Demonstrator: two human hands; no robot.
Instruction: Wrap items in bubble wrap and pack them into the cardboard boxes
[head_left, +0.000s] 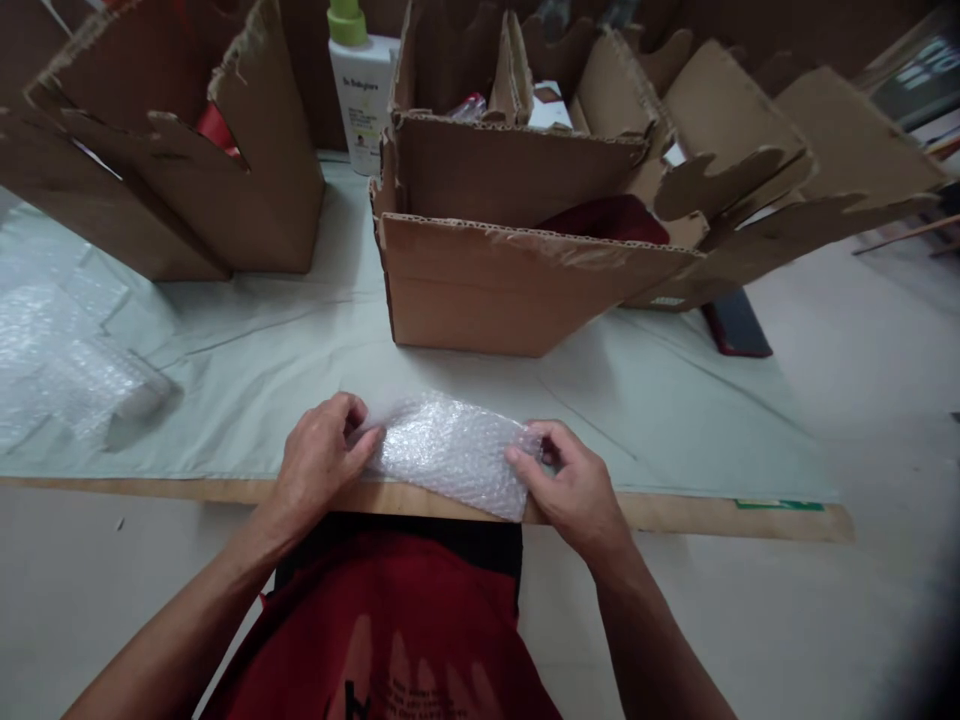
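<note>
A flat piece of bubble wrap (446,450) lies across the near edge of the table, between my two hands. My left hand (322,450) grips its left end, thumb on top and fingers curled behind. At the right end my right hand (566,480) pinches the wrap between thumb and fingers. The sheet looks folded into a strip, its lower right corner hanging over the wooden edge. Whether anything lies inside the wrap I cannot tell.
Cardboard boxes with cut compartments (480,290) stand beyond my hands, another cardboard box (262,180) at the left. Between them is a white pump bottle (360,100). More bubble wrap (60,340) is heaped at the left. A dark flat object (739,325) lies at the right.
</note>
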